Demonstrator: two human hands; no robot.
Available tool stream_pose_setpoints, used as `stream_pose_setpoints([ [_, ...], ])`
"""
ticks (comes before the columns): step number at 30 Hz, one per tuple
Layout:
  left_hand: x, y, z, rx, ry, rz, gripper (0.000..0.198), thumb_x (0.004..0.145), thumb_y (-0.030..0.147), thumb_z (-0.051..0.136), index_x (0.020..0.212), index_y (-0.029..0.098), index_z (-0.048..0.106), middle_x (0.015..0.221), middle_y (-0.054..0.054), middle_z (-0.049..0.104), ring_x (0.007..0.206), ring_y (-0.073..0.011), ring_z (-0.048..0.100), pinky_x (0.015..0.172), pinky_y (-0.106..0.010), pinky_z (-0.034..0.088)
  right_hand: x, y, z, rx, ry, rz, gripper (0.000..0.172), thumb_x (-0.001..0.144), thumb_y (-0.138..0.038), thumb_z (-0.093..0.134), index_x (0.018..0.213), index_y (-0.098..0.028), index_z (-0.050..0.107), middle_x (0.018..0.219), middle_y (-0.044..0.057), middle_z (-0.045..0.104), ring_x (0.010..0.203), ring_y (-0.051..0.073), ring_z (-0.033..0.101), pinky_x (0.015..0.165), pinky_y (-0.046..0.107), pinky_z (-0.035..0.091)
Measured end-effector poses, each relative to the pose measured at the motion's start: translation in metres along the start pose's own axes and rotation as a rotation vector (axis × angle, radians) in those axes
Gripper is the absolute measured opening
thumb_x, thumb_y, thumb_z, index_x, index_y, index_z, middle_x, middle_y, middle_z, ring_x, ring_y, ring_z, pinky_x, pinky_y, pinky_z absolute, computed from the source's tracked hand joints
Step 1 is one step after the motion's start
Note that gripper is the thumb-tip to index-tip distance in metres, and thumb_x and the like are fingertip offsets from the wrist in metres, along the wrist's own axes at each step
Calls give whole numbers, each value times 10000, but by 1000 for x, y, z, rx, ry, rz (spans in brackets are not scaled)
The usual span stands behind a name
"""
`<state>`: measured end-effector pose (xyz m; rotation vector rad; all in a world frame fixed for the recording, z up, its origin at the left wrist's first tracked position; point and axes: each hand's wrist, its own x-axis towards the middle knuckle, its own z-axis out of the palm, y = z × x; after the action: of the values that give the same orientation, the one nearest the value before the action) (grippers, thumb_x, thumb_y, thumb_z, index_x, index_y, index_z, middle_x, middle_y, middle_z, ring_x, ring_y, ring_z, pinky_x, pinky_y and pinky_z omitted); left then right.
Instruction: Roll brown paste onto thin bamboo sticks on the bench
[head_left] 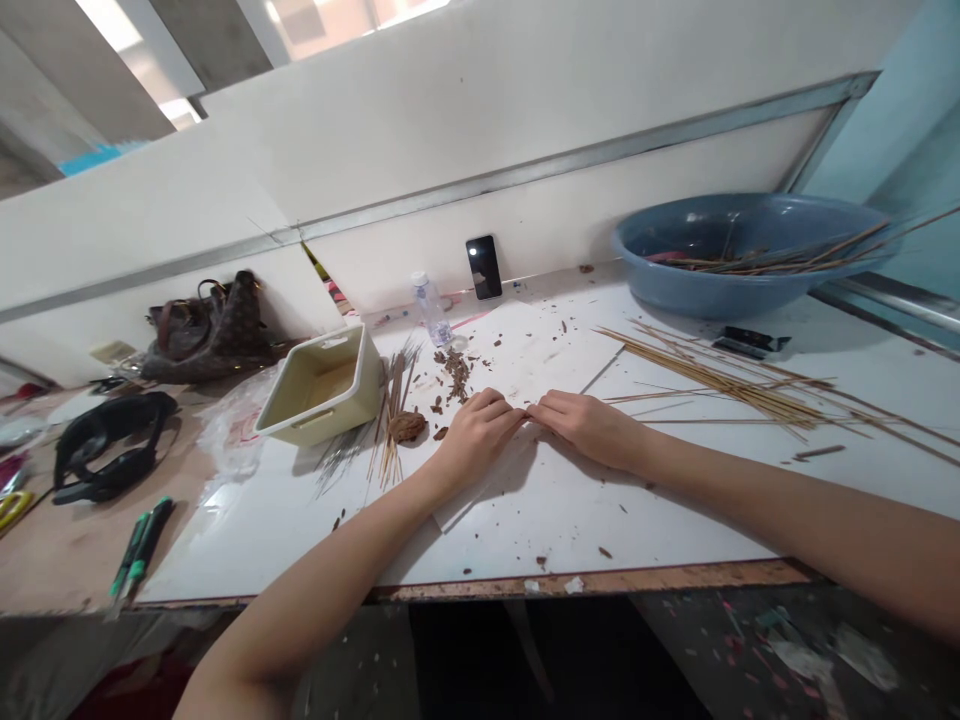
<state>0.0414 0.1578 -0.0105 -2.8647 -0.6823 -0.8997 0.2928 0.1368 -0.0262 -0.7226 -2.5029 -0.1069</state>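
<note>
My left hand [484,430] and my right hand [581,425] meet over the white tabletop, fingertips nearly touching. Both have their fingers bent and pressed together; whatever is between them is hidden or too thin to name. A narrow grey strip [604,368] runs up and right from behind my right hand; I cannot tell whether it is held. Left of my left hand lie a brown, clay-like lump [407,427] and scattered brown crumbs [455,375]. Beside the lump is a bundle of thin sticks [391,400]. Another spread of thin sticks [720,380] lies beyond my right forearm.
A pale yellow bin [319,425], a clear bottle [433,312] and an upright phone [484,268] stand toward the back. A blue basin [720,285] holding sticks is at right. Leftward are a brown bag [214,330], a black headset [112,445] and green-black tools [142,545].
</note>
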Motion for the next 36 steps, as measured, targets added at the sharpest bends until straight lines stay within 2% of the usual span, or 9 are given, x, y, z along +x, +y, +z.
stream_pose_setpoints([
  [8, 1, -1, 2, 38, 31, -44, 240, 1156, 268, 559, 1099, 194, 780, 955, -90, 784, 921, -253, 659, 846, -423, 583, 3, -2, -1, -2, 23, 48, 263, 1182, -259, 453, 1309, -126, 641, 1014, 123, 692, 928, 290, 660, 813, 430, 590],
  [17, 2, 1, 2, 1, 34, -44, 265, 1165, 278, 528, 1094, 200, 772, 927, -90, 771, 898, -248, 666, 821, -422, 594, 2, -4, -4, -13, 47, 25, 244, 1167, -181, 439, 1245, -147, 668, 979, 101, 689, 918, 275, 655, 803, 405, 572],
  [24, 3, 1, 2, -85, 53, -12, 260, 1166, 272, 529, 1062, 190, 753, 894, -86, 743, 870, -237, 648, 797, -397, 599, 3, -8, -8, -193, 43, -95, 272, 1124, -67, 423, 1176, -101, 688, 955, 115, 684, 883, 274, 625, 797, 404, 556],
  [30, 2, 1, 3, -90, 41, -11, 247, 1163, 258, 536, 1076, 192, 758, 923, -84, 751, 889, -239, 653, 805, -400, 600, 3, -8, -9, -183, 22, -82, 278, 1107, -42, 428, 1181, -107, 687, 966, 117, 685, 896, 278, 625, 792, 406, 552],
  [36, 0, -3, 6, -21, 42, -50, 222, 1150, 247, 568, 1065, 199, 767, 897, -76, 753, 885, -243, 662, 802, -399, 583, 2, -2, -6, -114, 26, -23, 288, 1151, -131, 437, 1336, -92, 655, 1009, 124, 710, 942, 285, 668, 825, 421, 582],
])
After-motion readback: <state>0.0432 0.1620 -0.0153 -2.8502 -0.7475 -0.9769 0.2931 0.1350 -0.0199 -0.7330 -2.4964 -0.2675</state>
